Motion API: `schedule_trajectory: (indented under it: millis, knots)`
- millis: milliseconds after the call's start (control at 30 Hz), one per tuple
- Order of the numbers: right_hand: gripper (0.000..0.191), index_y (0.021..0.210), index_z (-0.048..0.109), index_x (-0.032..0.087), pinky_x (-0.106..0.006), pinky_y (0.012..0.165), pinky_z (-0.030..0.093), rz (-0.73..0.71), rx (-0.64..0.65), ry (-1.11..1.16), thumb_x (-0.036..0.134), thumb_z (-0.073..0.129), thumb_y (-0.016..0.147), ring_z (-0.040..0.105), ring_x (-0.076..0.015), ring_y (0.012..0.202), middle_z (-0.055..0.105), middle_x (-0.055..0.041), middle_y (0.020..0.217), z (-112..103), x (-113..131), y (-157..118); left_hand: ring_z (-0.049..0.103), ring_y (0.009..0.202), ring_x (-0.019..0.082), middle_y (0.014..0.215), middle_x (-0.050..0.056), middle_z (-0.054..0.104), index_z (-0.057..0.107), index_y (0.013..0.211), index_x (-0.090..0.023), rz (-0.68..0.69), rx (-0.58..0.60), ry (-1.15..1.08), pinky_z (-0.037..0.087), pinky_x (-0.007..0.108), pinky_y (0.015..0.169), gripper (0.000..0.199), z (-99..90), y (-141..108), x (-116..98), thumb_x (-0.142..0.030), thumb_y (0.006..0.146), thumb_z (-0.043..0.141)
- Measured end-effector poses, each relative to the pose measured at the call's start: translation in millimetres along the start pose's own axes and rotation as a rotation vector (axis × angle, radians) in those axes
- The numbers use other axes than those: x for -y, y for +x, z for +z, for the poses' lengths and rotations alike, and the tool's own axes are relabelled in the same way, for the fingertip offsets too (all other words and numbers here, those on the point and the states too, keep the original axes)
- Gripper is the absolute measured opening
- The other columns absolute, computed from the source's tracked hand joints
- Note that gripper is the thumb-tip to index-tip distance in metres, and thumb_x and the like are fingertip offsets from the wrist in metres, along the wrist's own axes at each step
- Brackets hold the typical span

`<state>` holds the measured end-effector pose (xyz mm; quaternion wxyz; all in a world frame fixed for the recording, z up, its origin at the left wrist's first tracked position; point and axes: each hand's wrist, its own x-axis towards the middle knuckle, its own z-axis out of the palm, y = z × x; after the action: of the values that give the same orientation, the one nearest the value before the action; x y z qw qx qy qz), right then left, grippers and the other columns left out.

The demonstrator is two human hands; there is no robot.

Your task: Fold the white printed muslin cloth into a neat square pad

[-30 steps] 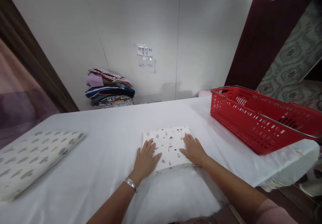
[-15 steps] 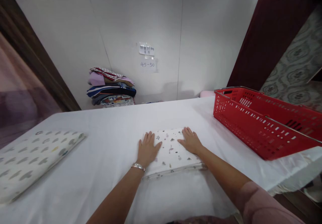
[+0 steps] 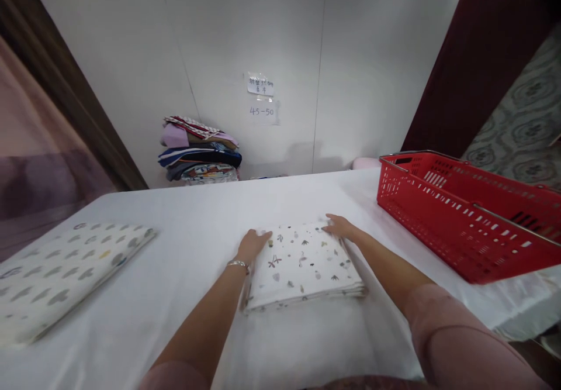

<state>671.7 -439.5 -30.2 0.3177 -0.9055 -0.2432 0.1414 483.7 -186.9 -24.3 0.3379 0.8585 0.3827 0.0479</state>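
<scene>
A folded white cloth (image 3: 302,264) with small grey and brown plant prints lies in several layers on the white-covered table (image 3: 193,296). At its far left corner, my left hand (image 3: 254,245) has the thumb on top and the other fingers curled down over the side, partly hidden. My right hand (image 3: 342,228) holds the far right corner, thumb on the upper layer and fingers round the edge. A silver bracelet (image 3: 239,265) circles my left wrist.
To the right stands a red perforated basket (image 3: 438,220) with metal handles. Another folded cloth (image 3: 65,267) with grey prints lies at the left. Behind the table, a pile of folded textiles (image 3: 199,150) rests against the wall, near paper labels (image 3: 262,111).
Both hands have gone from lying flat and spread on the folded cloth to holding its far corners at the sides. The view has shifted slightly.
</scene>
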Motion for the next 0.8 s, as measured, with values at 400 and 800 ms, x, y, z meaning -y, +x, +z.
schedule_trajectory:
  millis: [400, 800]
  knots:
    - [0.067, 0.129, 0.048, 0.017, -0.03, 0.091, 0.042, -0.016, -0.097, 0.328, 0.029, 0.071, 0.067, 0.05, -0.0237, 0.113, 0.05, -0.01, 0.13, 23, 42, 49, 0.059, 0.096, 0.024, 0.108, 0.013, 0.062, 0.05, 0.11, -0.012, 0.064, -0.245, 0.013, 0.043, 0.031, 0.078, 0.049, -38.7, 46, 2, -0.044, 0.074, 0.058]
    - [0.02, 0.084, 0.058, 0.013, -0.02, 0.047, 0.045, 0.196, -0.037, 0.646, 0.032, 0.054, 0.083, 0.059, -0.0102, 0.056, 0.065, -0.0094, 0.086, 35, 14, -3, 0.049, 0.113, 0.027, 0.12, 0.012, 0.055, 0.056, 0.113, -0.013, 0.504, -0.283, 0.278, 0.037, 0.038, 0.097, 0.039, -19.6, 13, 1, -0.036, 0.082, 0.05]
